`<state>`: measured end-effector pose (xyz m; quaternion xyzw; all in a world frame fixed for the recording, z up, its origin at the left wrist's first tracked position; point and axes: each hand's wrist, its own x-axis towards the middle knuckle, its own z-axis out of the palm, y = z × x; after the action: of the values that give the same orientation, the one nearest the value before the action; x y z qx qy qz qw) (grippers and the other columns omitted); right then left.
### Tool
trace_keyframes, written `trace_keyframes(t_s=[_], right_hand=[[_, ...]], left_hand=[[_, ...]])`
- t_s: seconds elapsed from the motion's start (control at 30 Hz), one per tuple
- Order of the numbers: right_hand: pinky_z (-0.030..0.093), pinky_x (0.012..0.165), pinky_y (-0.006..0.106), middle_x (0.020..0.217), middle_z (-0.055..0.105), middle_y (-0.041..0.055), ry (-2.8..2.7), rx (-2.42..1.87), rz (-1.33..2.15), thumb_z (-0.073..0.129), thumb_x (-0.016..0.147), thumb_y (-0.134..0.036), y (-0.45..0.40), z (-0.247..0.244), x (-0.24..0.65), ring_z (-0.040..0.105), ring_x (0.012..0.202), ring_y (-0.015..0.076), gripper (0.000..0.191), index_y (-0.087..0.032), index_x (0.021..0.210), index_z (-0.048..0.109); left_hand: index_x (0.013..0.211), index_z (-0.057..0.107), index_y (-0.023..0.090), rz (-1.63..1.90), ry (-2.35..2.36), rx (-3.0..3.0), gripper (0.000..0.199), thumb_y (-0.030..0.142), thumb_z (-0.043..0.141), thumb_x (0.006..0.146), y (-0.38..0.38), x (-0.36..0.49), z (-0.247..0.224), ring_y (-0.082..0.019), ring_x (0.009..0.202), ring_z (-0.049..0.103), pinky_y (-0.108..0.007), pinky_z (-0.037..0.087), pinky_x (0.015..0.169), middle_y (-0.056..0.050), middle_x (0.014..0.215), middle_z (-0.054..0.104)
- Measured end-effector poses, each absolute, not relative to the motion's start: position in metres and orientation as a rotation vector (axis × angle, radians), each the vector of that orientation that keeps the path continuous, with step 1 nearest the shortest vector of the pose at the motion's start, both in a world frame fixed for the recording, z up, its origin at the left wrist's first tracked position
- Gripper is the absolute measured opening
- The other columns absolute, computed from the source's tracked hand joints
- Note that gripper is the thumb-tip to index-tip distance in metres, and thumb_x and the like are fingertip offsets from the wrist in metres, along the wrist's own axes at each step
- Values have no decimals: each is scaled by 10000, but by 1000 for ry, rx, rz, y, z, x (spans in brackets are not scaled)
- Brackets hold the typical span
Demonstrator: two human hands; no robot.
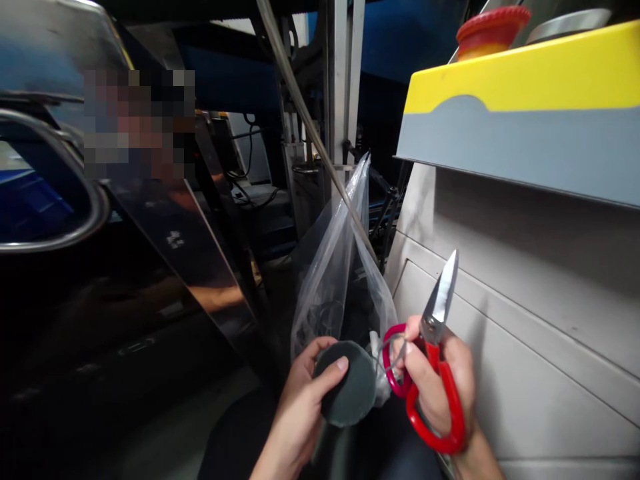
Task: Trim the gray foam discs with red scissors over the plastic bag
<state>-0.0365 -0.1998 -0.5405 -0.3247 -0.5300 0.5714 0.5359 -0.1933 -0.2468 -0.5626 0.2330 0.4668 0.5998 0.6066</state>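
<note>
My left hand (300,400) holds a round dark grey-green disc (350,390) low in the view, thumb across its face. My right hand (440,387) grips red-handled scissors (434,363), the steel blades closed and pointing up toward the right. A thin wire or string runs from the disc's edge to the fingers of my right hand. A clear plastic bag (335,267) hangs just behind the disc, with dark items inside its lower part.
A pale machine panel (525,333) fills the right side, topped by a yellow and grey box (520,113) with a red button (490,27). A shiny black slanted panel (125,300) stands at left. A diagonal hose (310,127) and metal frames cross behind the bag.
</note>
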Motion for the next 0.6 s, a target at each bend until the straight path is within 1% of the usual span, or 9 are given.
trace_keyframes(t_s=[0.1,0.2,0.27,0.33,0.4,0.43,0.47,0.5,0.6], right_hand=[[412,503,219,656,514,-48,-1541,-845,1158,529,911,-337,-181,-544,-46,482,539,110,116,-237,883,476],[433,577,240,668,541,-50,-1797,-959,956,556,863,-248,-163,-552,-54,526,586,124,35,-234,874,526],[447,646,263,705,595,-42,-1866,-997,923,583,792,-152,-156,-555,-56,575,645,145,125,-235,884,570],[453,728,298,821,656,-17,-1919,-1040,886,560,728,-69,-153,-556,-57,621,767,185,296,-245,962,607],[444,816,340,959,675,12,-1950,-1070,864,535,691,-28,-152,-558,-55,627,913,228,441,-257,1057,622],[443,833,351,989,676,19,-1958,-1079,871,530,692,-27,-152,-560,-54,625,941,237,465,-262,1084,619],[451,826,350,988,679,20,-1959,-1084,894,531,709,-39,-153,-561,-53,632,931,235,442,-261,1082,615],[465,803,340,966,683,16,-1953,-1086,924,537,737,-65,-155,-563,-52,642,895,225,377,-256,1054,609],[504,722,289,912,684,10,-1879,-1093,1034,567,844,-220,-163,-562,-50,659,801,188,157,-240,1000,572]], left_hand=[[1069,555,186,1397,1101,553,384,337,744,771,-252,-198,-560,-156,704,636,-248,499,629,-40,883,672],[1173,546,191,1443,1121,492,507,334,767,740,-254,-202,-557,-167,717,646,-260,508,652,-54,922,681],[1229,544,193,1497,1121,441,583,311,783,711,-254,-203,-555,-175,748,657,-267,514,678,-64,977,680],[1275,534,198,1536,1119,408,632,286,784,702,-254,-202,-552,-183,778,665,-275,519,703,-73,1032,674],[1312,514,207,1553,1112,391,647,271,768,721,-255,-201,-549,-184,787,668,-282,521,717,-81,1073,669],[1322,507,212,1551,1102,382,646,266,761,731,-255,-200,-548,-185,788,669,-284,521,718,-83,1085,667],[1328,503,218,1546,1088,367,646,263,757,736,-255,-200,-547,-188,794,672,-286,520,720,-82,1094,666],[1331,501,225,1538,1071,349,650,260,758,735,-255,-200,-547,-192,803,674,-289,519,726,-79,1096,665],[1341,493,246,1497,1036,322,663,265,760,734,-254,-200,-550,-204,822,676,-308,509,761,-63,1049,678]])
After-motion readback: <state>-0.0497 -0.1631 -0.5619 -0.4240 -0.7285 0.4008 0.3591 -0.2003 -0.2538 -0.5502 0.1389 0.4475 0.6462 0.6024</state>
